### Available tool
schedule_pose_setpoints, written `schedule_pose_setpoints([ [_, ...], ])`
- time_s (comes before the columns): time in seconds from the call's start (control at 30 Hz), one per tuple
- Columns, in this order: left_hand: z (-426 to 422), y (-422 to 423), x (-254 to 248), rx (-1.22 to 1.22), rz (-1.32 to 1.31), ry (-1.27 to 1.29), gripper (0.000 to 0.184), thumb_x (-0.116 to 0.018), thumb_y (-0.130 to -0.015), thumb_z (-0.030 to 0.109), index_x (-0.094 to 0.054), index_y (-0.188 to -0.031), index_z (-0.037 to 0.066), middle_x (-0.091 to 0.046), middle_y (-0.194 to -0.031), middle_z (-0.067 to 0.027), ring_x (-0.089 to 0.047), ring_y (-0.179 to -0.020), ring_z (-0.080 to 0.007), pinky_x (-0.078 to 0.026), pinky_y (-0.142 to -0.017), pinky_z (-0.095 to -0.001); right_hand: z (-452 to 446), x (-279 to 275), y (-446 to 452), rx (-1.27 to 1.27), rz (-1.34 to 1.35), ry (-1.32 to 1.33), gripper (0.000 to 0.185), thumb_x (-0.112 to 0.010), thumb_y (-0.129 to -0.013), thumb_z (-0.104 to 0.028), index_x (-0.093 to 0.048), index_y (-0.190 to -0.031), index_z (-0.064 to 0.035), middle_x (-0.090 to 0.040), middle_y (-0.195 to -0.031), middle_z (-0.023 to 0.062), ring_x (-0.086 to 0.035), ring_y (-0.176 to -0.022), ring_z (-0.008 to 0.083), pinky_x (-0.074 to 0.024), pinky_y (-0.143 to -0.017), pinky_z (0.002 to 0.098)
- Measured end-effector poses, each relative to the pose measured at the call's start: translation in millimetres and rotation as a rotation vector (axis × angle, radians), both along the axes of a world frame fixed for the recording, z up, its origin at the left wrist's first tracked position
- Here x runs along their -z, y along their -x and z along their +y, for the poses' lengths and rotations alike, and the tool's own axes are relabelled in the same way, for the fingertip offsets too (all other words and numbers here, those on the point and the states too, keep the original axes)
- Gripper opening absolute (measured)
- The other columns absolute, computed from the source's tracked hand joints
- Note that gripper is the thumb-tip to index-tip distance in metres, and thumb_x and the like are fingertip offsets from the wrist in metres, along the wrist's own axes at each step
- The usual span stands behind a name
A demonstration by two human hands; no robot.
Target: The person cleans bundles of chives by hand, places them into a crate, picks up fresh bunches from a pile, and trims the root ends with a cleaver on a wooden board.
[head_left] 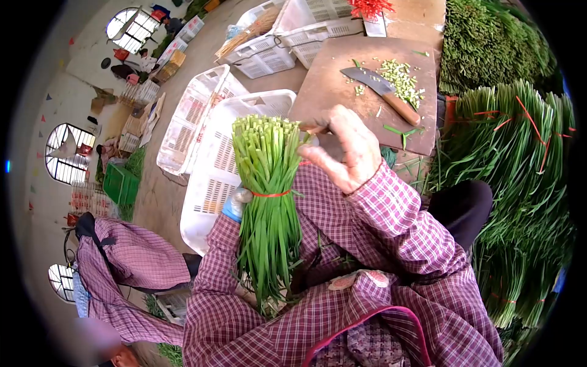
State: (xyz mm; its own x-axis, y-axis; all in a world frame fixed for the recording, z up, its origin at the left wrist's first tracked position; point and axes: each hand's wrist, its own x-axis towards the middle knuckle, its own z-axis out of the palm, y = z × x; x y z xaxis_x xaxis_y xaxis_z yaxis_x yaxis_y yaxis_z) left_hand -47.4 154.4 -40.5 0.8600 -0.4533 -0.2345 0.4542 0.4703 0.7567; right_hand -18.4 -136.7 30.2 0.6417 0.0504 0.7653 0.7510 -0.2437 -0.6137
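Note:
A thick bundle of garlic chives (267, 165) stands upright in front of my body, cut stem ends up and green leaves hanging down. A red band circles it near the middle. My left hand (240, 200), in a pale glove with a blue cuff, is wrapped round the bundle from the left; most of its fingers are hidden behind the leaves. At the bundle's upper right, my right hand (348, 147) has thumb and forefinger apart, their tips at the edge of the stems. A curved knife (382, 93) with a wooden handle lies on the brown board (324, 79).
Chopped stem pieces (403, 79) lie beside the knife. White plastic crates (205, 165) stand to the left and ahead. More tied chives (507, 147) and a darker green stack (489, 46) fill the right side. A person in a checked jacket (140, 254) is at lower left.

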Motion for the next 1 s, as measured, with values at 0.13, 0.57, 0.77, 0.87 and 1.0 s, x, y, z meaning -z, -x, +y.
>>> schedule_pose_setpoints([
  [0.13, -5.3, -0.2, 8.1, 0.012, -0.005, 0.001, 0.08, -0.075, -0.072, 0.013, -0.033, -0.14, 0.0, -0.055, -0.125, -0.0189, -0.061, -0.085, -0.0214, -0.052, -0.07, -0.0307, 0.6, 0.1, -4.7, 0.089, 0.097, 0.346, 0.042, -0.075, -0.072, -0.035, -0.058, -0.099, -0.0079, -0.048, -0.087, 0.0111, -0.053, -0.084, 0.0322, -0.0466, -0.07, 0.0421],
  [0.57, 15.2, -0.8, 60.8, -0.007, -0.01, 0.048, 0.086, -0.082, -0.067, 0.022, -0.037, -0.138, -0.001, -0.057, -0.124, -0.0175, -0.062, -0.106, -0.0279, -0.056, -0.089, -0.0385, -9.8, 38.5, -61.5, 0.396, 0.118, 0.421, 0.015, -0.059, -0.086, -0.023, -0.056, -0.086, -0.0076, -0.06, -0.079, 0.0109, -0.061, -0.068, 0.0274, -0.0501, -0.061, 0.0383],
  [0.77, 1.4, 2.1, 51.6, -0.012, 0.015, 0.136, 0.085, -0.082, -0.067, 0.022, -0.039, -0.137, 0.0, -0.057, -0.124, -0.0177, -0.062, -0.106, -0.0281, -0.056, -0.088, -0.0386, -29.6, 24.8, -24.0, 0.134, 0.16, 0.203, 0.013, -0.057, -0.088, -0.02, -0.061, -0.093, -0.0087, -0.063, -0.075, 0.0102, -0.064, -0.064, 0.0292, -0.0512, -0.059, 0.0403],
  [0.87, -8.5, 0.7, 40.1, 0.01, -0.05, 0.136, 0.086, -0.081, -0.067, 0.022, -0.039, -0.137, 0.0, -0.057, -0.125, -0.0166, -0.062, -0.107, -0.0273, -0.057, -0.087, -0.0397, -4.2, 25.0, 3.6, -0.049, 0.266, 0.127, 0.02, -0.06, -0.088, -0.024, -0.066, -0.081, -0.0056, -0.064, -0.065, 0.0092, -0.064, -0.059, 0.0276, -0.0504, -0.058, 0.0365],
  [1.0, -6.2, 3.2, 36.7, 0.025, 0.043, -0.028, 0.088, -0.083, -0.065, 0.027, -0.04, -0.137, 0.0, -0.058, -0.123, -0.0126, -0.061, -0.105, -0.0233, -0.054, -0.088, -0.0372, 5.3, 19.1, 20.1, 0.038, 0.467, 0.265, 0.027, -0.064, -0.085, -0.033, -0.067, -0.084, -0.0064, -0.064, -0.063, 0.0128, -0.065, -0.062, 0.0312, -0.0511, -0.061, 0.0403],
])
